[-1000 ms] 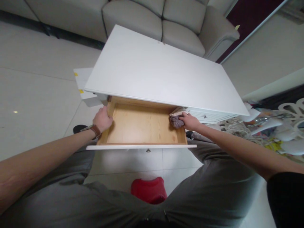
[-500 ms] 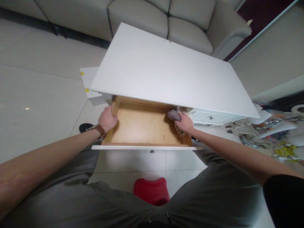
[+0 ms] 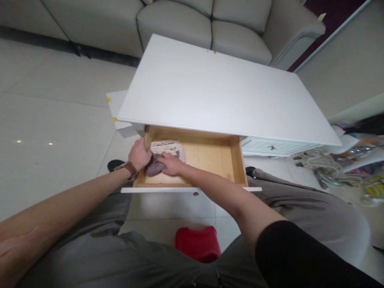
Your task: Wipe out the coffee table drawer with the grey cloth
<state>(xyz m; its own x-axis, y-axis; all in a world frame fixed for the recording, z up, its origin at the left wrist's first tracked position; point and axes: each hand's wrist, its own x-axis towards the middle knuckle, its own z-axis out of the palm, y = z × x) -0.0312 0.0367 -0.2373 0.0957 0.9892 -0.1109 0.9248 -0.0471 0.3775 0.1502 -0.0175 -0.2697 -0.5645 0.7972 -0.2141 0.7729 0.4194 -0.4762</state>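
Note:
A wooden drawer (image 3: 210, 160) is pulled out from the white coffee table (image 3: 216, 92). At its left wall, my left hand (image 3: 140, 155) is closed over the edge, with a brown-strapped watch on the wrist. My right hand (image 3: 171, 163) reaches across into the left part of the drawer and presses a bunched cloth (image 3: 154, 166) against the wood. The cloth is greyish purple on one part and cream with dark patterning on another. My right fingers are curled on it, and part of it is hidden beneath them.
Behind the table stands a grey sofa (image 3: 177, 24). A white box (image 3: 118, 108) with yellow marks is at the table's left. Below the drawer front, between my legs, is a red stool (image 3: 198, 244). Cords and bags (image 3: 324, 164) clutter the floor at right.
My right hand has swept the cloth from the drawer's right side to its left side, where it spreads out more. My left hand stays on the left wall.

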